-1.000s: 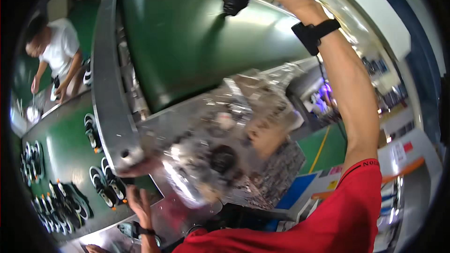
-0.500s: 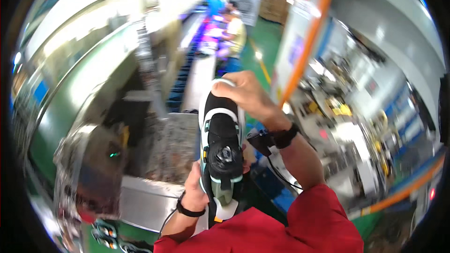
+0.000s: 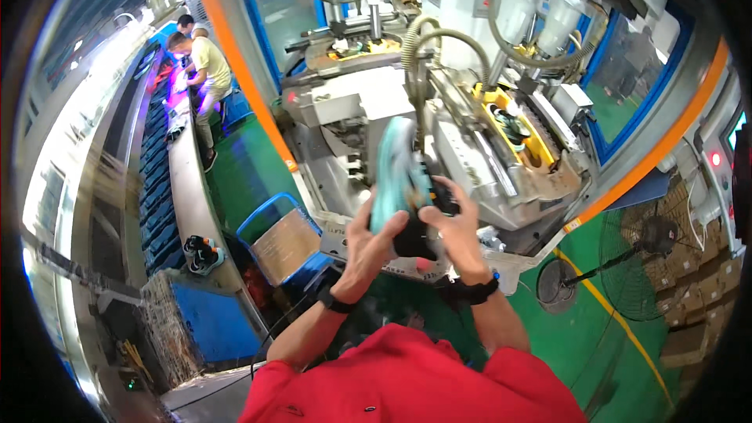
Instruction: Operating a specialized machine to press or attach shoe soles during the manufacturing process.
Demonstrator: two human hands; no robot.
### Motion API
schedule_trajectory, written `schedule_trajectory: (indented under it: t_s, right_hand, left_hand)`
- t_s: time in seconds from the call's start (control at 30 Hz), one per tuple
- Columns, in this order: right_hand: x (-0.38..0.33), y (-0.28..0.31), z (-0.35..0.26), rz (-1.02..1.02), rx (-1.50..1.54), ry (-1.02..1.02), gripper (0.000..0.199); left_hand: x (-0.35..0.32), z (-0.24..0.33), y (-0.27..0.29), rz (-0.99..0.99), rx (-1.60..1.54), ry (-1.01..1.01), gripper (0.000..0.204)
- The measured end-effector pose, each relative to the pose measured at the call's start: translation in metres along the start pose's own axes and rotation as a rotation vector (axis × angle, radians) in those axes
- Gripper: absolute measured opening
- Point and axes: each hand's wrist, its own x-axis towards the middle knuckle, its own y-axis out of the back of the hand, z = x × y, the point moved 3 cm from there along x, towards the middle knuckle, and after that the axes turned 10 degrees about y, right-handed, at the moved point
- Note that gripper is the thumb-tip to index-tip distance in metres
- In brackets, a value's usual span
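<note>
Both my hands hold a shoe (image 3: 401, 176) in front of a large machine (image 3: 462, 129). Its teal side is smeared by motion, and a darker part shows near my thumbs. My left hand (image 3: 366, 254) grips it on the left, the thumb lying across it. On the other side, my right hand (image 3: 460, 233) is closed around its edge, and those fingers are partly hidden behind it. Beyond my right hand, a yellow holder (image 3: 539, 158) in the machine bears another shoe (image 3: 511, 127).
An orange frame edge (image 3: 249, 82) borders the machine. At left runs a conveyor (image 3: 155, 164), with a pair of shoes (image 3: 204, 255) on its ledge. A blue trolley (image 3: 249, 223) carries cardboard. People (image 3: 205, 63) work farther back. A standing fan (image 3: 627, 262) is at right.
My view has swung right, from the conveyor to the machine. My right hand has left the shoe's toe for its side. The shoe has turned, showing its teal part instead of the black upper.
</note>
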Motion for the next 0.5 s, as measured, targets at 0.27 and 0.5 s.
schedule_trajectory:
  t_s: [0.27,0.5]
  right_hand:
    - [0.020,0.170,0.020,0.527,-0.143,0.079,0.050]
    - [0.003,0.209,0.003,0.772,-0.350,0.055,0.051]
  left_hand:
    - [0.200,-0.062,-0.147,-0.117,0.246,-0.113,0.059]
    - [0.355,-0.110,-0.195,0.045,0.667,0.002,0.046]
